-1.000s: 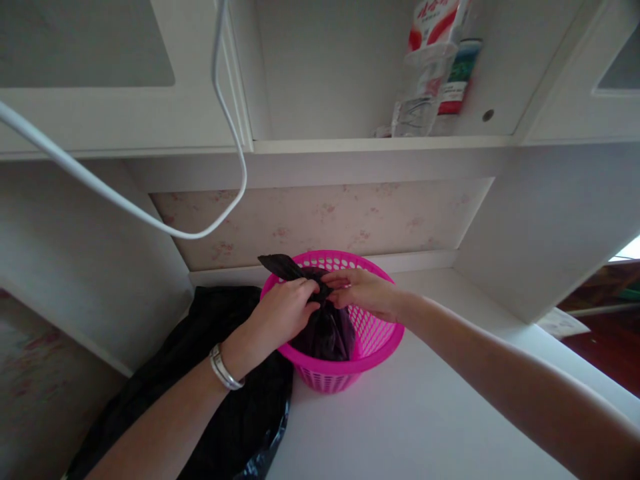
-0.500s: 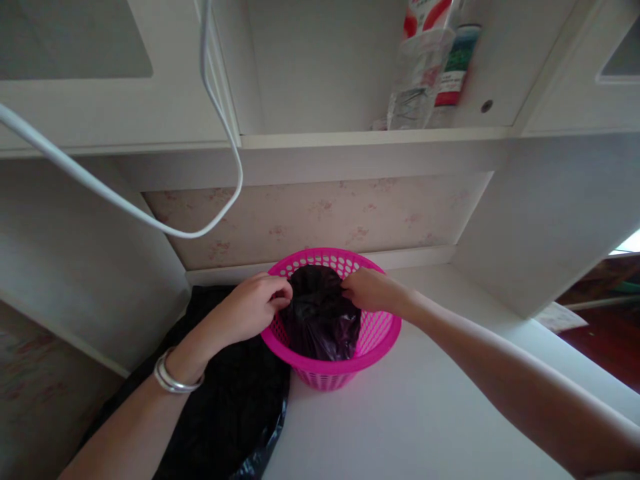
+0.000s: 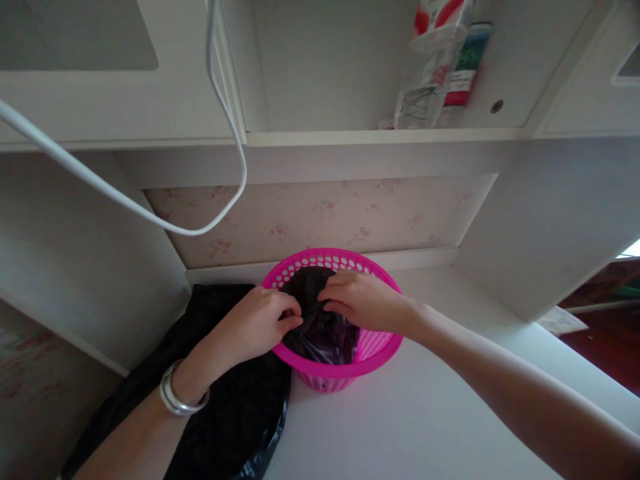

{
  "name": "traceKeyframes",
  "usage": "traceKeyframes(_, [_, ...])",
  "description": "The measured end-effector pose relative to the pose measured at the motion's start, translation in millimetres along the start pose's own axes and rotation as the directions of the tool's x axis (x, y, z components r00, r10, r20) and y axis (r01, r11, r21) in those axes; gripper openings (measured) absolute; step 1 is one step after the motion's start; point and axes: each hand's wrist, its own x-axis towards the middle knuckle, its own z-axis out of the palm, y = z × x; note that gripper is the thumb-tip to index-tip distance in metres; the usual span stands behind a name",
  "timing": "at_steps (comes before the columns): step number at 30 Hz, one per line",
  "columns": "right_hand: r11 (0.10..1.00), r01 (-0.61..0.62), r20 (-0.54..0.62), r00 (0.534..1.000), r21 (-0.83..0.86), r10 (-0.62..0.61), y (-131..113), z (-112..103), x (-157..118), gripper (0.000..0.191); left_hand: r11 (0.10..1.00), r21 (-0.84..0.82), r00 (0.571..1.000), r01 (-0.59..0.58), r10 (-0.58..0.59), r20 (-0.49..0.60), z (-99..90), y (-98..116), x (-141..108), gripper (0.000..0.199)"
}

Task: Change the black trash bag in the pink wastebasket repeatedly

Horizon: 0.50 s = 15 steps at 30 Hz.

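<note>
A bright pink plastic basket (image 3: 383,360) with a perforated wall stands on the white surface. Inside it sits a crumpled black plastic bag (image 3: 325,337). My left hand (image 3: 263,323), wearing silver bangles at the wrist, reaches over the left of the rim, its thumb and fingers pinched at the bag's edge. From the right, my right hand (image 3: 363,300) comes over the rim with its fingers closed on the bag's upper right part. Its fingertips are partly lost against the dark plastic.
Another large black plastic bag (image 3: 235,407) lies flat left of the basket, under my left forearm. A white cable (image 3: 195,232) hangs in front at upper left. Clear bottles (image 3: 425,83) stand on the shelf above. A white panel (image 3: 545,220) rises on the right.
My right hand has moved left and inward over the bag. My left hand has shifted slightly right and down. The bag's top has been pulled into a different shape.
</note>
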Motion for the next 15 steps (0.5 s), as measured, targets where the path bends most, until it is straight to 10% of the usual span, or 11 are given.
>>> traceKeyframes(4, [0.985, -0.168, -0.05, 0.984, 0.038, 0.17, 27, -11, -19, 0.018, 0.997, -0.071, 0.994, 0.012, -0.02, -0.104, -14.5, -16, -13, 0.016])
traceKeyframes(11, [0.859, -0.482, -0.247, 0.823, 0.172, 0.511, 80, -25, -57, 0.016, 0.903, -0.417, 0.962, 0.1, -0.195, -0.192, -34.0, -58, -42, 0.03])
traceKeyframes(13, [0.846, -0.445, -0.35, 0.774, 0.293, 0.528, 76, -30, -63, 0.032, 0.867, -0.485, 0.873, 0.114, -0.32, -0.368, -37.4, -48, -54, 0.027])
traceKeyframes(15, [0.859, -0.297, -0.536, 0.683, 0.416, 0.496, 53, -37, -66, 0.05, 0.891, -0.44, 0.681, 0.112, -0.391, -0.618, -38.4, -24, -71, 0.02])
